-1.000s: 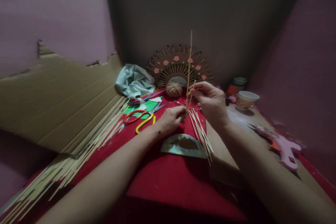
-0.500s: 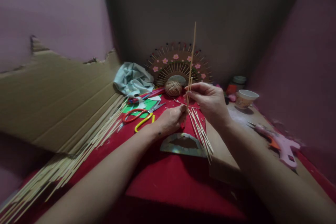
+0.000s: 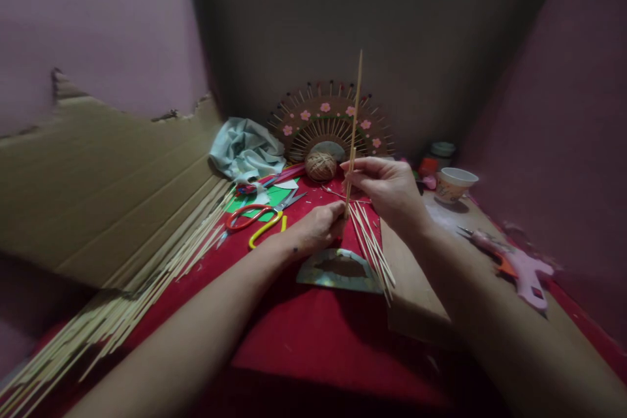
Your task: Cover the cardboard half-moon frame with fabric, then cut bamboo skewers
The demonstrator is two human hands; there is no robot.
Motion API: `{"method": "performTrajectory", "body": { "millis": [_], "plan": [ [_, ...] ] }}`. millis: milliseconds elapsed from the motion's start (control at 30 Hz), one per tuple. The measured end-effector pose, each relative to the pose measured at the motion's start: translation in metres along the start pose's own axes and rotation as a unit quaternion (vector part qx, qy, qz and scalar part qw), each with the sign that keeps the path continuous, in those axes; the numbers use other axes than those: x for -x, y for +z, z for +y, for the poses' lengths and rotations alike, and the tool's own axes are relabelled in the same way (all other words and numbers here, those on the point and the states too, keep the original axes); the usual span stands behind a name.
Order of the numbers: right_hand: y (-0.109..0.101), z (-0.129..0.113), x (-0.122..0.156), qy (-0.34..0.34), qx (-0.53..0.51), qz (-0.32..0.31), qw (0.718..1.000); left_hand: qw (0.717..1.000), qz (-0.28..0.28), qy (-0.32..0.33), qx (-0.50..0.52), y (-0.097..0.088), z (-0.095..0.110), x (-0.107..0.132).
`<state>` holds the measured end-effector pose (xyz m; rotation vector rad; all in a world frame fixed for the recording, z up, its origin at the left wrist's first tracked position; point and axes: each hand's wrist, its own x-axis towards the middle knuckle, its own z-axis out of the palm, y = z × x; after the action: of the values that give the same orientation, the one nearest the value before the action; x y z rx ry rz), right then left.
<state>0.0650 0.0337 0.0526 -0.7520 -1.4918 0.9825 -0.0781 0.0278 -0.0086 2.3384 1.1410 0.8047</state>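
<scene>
- From the lower ends of the held sticks, with 12 o'clock pointing away from the person: two held sticks, one long, one shorter, stand nearly upright side by side above the red-covered tabletop.
- One left hand, toward 9 o'clock, is nearly closed, thumb and fingers folded on the sticks' lower ends.
- One right hand, at 2 o'clock, pinches the sticks between thumb and fingertips, just below the shorter one's top.
- One half-round piece lies at 6 o'clock, near the left hand.
- One bunch of loose sticks lies at 5 o'clock; overlap prevents an exact count.
- One pair of scissors, blades parted, lies at 9 o'clock.
- One ball of twine sits at 11 o'clock; behind it, at 12, stands one fan bearing six pink flowers.
- One crumpled cloth lies at 10 o'clock.
- One pile of long sticks, too many to count, lies at 8 o'clock beside one torn cardboard panel.
- One cup stands at 3 o'clock; one pink glue gun lies between 3 and 4.
</scene>
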Motion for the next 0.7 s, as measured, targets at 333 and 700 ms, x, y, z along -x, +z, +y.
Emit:
{"method": "performTrajectory", "body": {
  "millis": [333, 700],
  "plan": [
    [-0.001, 0.002, -0.003, 0.021, -0.120, -0.024, 0.992, 0.998, -0.030, -0.037, 0.044, 0.002, 0.004, 0.000],
    [-0.005, 0.012, -0.005, 0.043, -0.194, -0.043, 0.979, 0.994, -0.032, -0.029, 0.104, 0.008, 0.000, -0.001]
  ]
}}
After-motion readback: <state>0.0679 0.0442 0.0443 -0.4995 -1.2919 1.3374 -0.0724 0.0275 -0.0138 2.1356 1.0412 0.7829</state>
